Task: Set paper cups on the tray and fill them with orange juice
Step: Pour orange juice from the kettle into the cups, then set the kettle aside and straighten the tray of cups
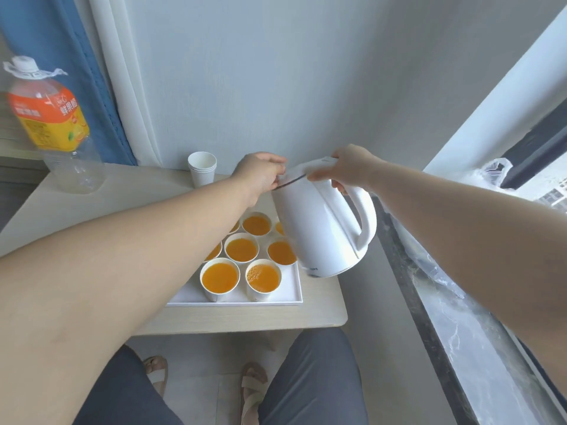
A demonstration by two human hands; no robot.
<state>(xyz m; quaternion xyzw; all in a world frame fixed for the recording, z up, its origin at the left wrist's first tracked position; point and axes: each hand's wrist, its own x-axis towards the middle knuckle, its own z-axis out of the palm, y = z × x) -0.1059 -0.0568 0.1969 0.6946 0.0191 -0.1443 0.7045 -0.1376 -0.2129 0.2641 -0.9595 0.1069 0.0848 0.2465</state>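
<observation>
Clearly the right hand has its grip closed on the kettle handle, tilted over filled cups mid-frame, while the left hand pinches its lid, steadying it.

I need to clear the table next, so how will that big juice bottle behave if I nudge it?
The juice bottle looks empty, so probably light. Tall and narrow, it would likely tip rather than slide. Its thin clear plastic may dent when squeezed.
</observation>
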